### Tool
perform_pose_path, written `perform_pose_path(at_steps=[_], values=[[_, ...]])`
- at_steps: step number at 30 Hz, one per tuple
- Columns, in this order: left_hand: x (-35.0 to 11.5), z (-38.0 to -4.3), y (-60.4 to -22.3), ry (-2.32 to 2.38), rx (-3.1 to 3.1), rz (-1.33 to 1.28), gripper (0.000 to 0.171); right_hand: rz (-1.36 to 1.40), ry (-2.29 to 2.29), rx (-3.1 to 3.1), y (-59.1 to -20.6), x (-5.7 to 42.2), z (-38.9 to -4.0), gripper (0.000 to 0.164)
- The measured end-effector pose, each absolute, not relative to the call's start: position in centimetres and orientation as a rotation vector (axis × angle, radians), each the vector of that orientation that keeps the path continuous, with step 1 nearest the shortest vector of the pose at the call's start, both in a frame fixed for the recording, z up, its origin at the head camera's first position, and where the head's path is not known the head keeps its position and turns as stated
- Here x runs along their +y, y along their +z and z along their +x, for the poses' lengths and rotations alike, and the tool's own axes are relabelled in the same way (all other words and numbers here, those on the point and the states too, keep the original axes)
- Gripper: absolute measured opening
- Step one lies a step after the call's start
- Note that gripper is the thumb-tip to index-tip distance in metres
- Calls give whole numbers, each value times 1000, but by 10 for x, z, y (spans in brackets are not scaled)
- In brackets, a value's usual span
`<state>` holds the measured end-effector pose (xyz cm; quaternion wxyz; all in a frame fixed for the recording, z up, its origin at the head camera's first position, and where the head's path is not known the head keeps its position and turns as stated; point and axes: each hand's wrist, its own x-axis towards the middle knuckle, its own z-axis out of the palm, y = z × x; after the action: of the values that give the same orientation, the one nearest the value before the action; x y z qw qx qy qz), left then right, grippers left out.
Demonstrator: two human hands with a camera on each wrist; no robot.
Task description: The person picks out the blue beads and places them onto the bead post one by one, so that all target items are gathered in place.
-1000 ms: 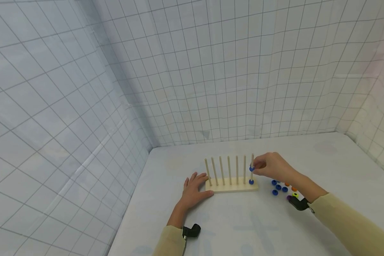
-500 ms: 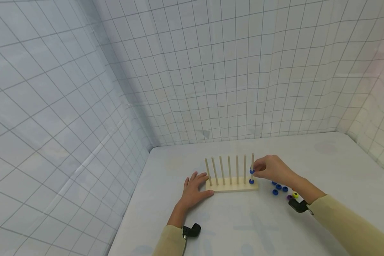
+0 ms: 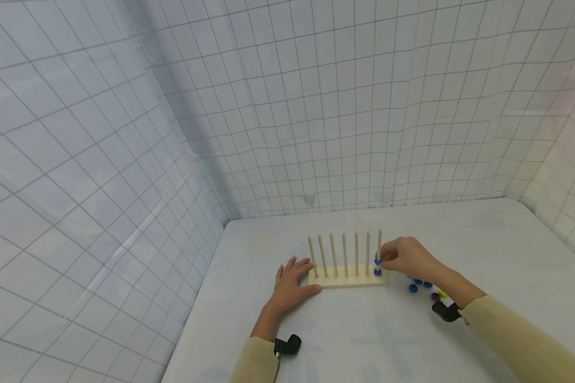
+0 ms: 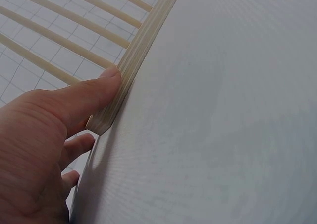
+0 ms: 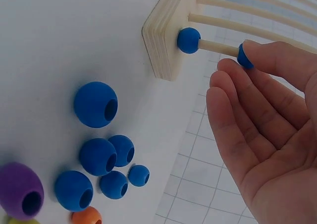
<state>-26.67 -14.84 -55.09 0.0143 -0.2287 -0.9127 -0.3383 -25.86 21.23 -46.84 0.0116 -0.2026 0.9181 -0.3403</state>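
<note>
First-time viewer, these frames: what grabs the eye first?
Probably the row of seven wooden pegs on a pale base on the white table, the left hand holding its left end. At the right end, the right hand pinches a blue bead partway down the last peg, above another blue bead. Loose beads, mostly blue, lie to the right.

The white tabletop point(image 3: 335, 330) carries a pegged wooden board point(image 3: 345, 283) and loose blue, purple, orange and yellow beads point(image 5: 98, 156).
</note>
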Motion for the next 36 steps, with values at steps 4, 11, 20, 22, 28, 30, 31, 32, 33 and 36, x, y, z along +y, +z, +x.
perform_pose_path(at_steps=[4, 11, 20, 22, 28, 30, 31, 32, 33, 36], values=[[-148, -266, -550, -1058, -2844, -702, 70, -633, -1052, 2862, -473, 213, -259, 10], [-148, -266, -549, -1044, -2858, -702, 70, -655, -1054, 2863, -476, 214, -259, 9], [-148, -266, -548, -1033, -2864, -698, 70, -674, -1081, 2840, -485, 217, -262, 9], [-148, -265, -548, -1040, -2858, -699, 69, -669, -1085, 2837, -487, 217, -263, 9], [-147, -265, -546, -1043, -2857, -698, 69, -661, -1090, 2836, -492, 217, -263, 9], [-147, -265, -546, -1039, -2861, -697, 68, -667, -1095, 2833, -493, 218, -263, 10], [-147, -265, -546, -1039, -2863, -697, 68, -666, -1096, 2832, -493, 218, -263, 10], [-147, -265, -546, -1040, -2862, -699, 68, -667, -1097, 2831, -494, 218, -263, 10], [-147, -265, -546, -1042, -2860, -701, 68, -663, -1098, 2830, -494, 218, -263, 10], [-147, -264, -545, -1043, -2857, -707, 68, -675, -1095, 2831, -495, 217, -263, 11]])
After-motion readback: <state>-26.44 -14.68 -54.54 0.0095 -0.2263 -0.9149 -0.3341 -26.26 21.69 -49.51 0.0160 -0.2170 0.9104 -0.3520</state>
